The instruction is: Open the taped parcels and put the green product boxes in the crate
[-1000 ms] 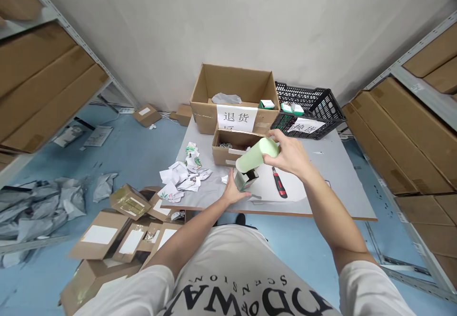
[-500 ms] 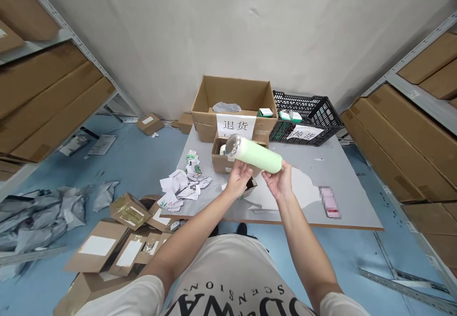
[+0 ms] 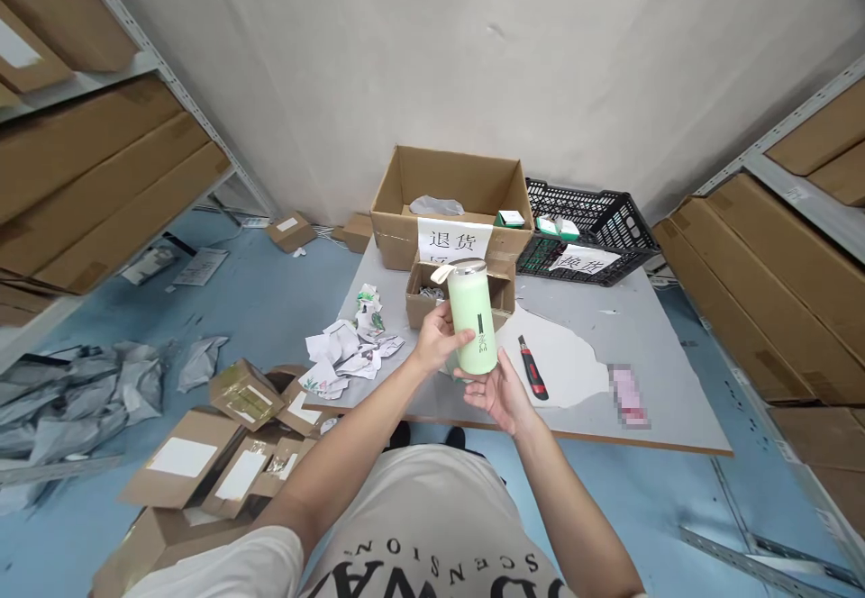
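The pale green bottle (image 3: 471, 326) is held upright above the near edge of the tabletop (image 3: 649, 355), cap end up, with its dark printed label turned toward the camera. This orientation presents the label side for reading.

Hand states:
- The left hand (image 3: 436, 342) is closed around the left side of the bottle at mid-height, fingers wrapped onto its front. It steadies the body against tipping.
- The right hand (image 3: 496, 391) is cupped under the bottle's base, palm up, fingers curled against the lower edge. It carries the weight from below.

Positions relative to the bottle:
- Directly behind it stands a small open carton (image 3: 432, 290), and behind that a large open carton (image 3: 451, 197) with a paper sign taped to its front wall. The open tops keep both accessible from the standing position.
- Behind and to the right sits a black plastic crate (image 3: 595, 220), also signed and holding small green-and-white boxes.
- Just to the right, flat on a white sheet, lies a red-and-black utility knife (image 3: 532, 367), well within reach.
- To the left, crumpled paper scraps (image 3: 351, 346) lie near the tabletop's edge.
- Lower left, on the floor, a heap of flat brown parcels (image 3: 223, 454) lies beside grey mailing bags (image 3: 74, 400).
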Tool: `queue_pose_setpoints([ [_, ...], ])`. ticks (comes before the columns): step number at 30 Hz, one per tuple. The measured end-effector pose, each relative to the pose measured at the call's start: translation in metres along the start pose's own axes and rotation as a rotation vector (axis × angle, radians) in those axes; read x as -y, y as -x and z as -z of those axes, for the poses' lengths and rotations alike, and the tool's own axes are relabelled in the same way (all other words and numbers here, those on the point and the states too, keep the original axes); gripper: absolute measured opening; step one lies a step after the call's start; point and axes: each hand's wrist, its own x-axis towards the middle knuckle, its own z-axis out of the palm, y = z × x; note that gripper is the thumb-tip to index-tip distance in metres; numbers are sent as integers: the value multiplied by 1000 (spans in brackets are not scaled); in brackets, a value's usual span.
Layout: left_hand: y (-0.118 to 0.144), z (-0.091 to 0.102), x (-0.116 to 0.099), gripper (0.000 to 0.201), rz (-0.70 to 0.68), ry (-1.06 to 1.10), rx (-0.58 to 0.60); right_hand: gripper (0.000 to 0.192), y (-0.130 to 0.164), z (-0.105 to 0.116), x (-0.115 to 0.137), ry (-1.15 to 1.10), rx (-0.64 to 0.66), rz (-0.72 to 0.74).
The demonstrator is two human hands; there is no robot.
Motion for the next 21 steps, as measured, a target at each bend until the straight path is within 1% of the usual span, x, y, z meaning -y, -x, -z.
queue_pose_setpoints([
  [1,-1,1,0,61,14,-2,-26,53,1,6,3,85,-83,106],
  [3,-2,3,-1,67,55,0,-54,46,4,15,11,246,-247,384],
  [4,-2,3,-1,69,78,4,-56,45,5,17,17,311,-284,502],
  [5,-1,2,-1,69,100,8,-55,45,5,17,22,359,-276,579],
  [6,-1,1,0,68,119,10,-55,47,5,15,28,390,-237,615],
  [8,2,-2,0,66,154,1,-59,51,2,8,36,414,-150,616],
  [9,3,-4,1,65,168,-11,-64,53,-1,3,39,420,-132,608],
  [12,9,-9,4,64,194,-64,-88,52,-9,-7,42,443,-155,596],
  [15,14,-7,6,64,208,-83,-101,50,-14,-7,42,436,-171,563],
  [18,18,-1,3,59,274,-22,-68,52,-16,1,41,306,-136,447],
  [21,21,2,-1,48,353,125,-11,47,-19,10,39,102,-54,361],
])
